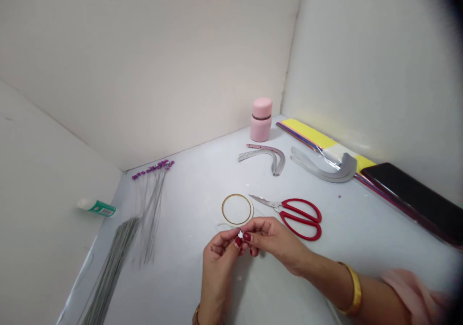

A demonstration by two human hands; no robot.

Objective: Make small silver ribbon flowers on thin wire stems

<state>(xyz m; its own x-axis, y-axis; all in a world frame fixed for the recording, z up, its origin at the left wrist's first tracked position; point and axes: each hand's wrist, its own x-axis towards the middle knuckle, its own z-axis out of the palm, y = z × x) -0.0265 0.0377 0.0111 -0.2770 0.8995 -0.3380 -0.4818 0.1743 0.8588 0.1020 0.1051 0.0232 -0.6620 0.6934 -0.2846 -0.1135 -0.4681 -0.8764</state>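
Probably a small craft table (202,180), with scissors (278,206) and wire stems (112,267).

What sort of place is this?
It looks like a small craft corner, probably at home. The red scissors, a narrow roll of tape and the thin wires tipped with purple beads all suggest handmade work.

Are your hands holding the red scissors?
No, the red-handled metal scissors lie on the white table beside the right hand.
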